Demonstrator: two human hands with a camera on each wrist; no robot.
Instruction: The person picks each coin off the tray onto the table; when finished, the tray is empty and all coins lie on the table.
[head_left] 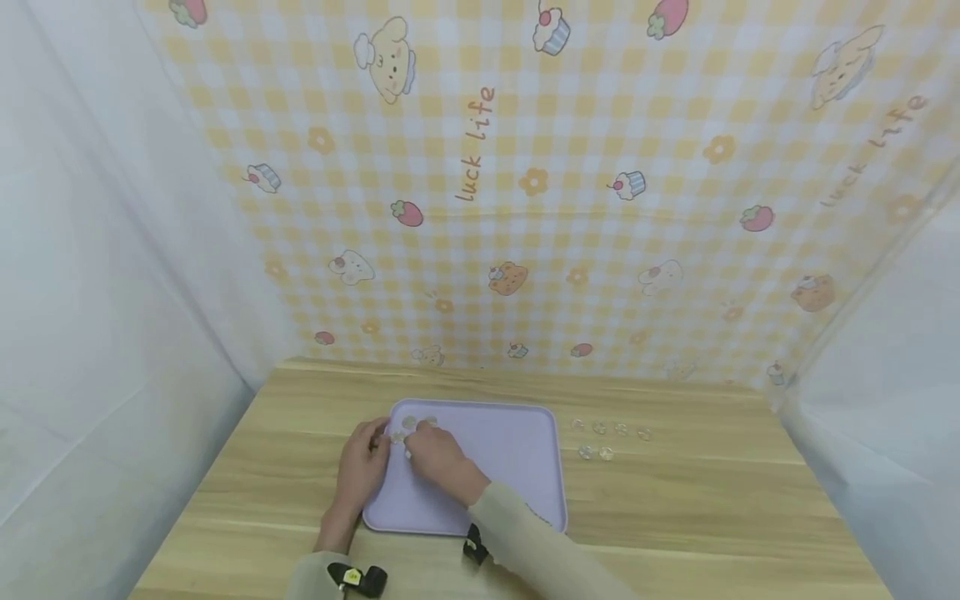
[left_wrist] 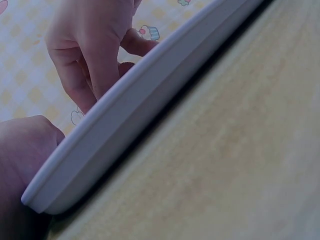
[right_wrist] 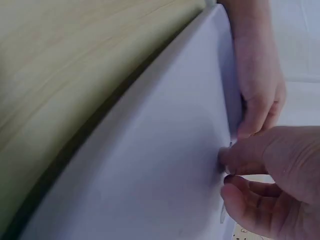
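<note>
A shallow light-purple tray point(head_left: 517, 467) lies on the wooden table. My left hand point(head_left: 363, 467) holds its left rim, fingers bent at the edge; in the right wrist view that left hand point(right_wrist: 257, 80) lies along the rim. Over the tray's far left part, my right hand point(head_left: 438, 458) is lowered with curled fingers. Its thumb and fingertips seem to pinch a small clear piece point(right_wrist: 229, 170), mostly hidden by the fingers. Just beyond them are small round translucent discs point(head_left: 408, 422) lying in the tray. From the left wrist view, the rim hides the right hand's fingertips.
To the right of the tray, several small clear round pieces point(head_left: 600, 427) lie on the wooden table point(head_left: 675, 500) in two rough rows. A yellow checked cloth point(head_left: 570, 250) hangs behind the table, and white sheets point(head_left: 112, 292) hang at both sides.
</note>
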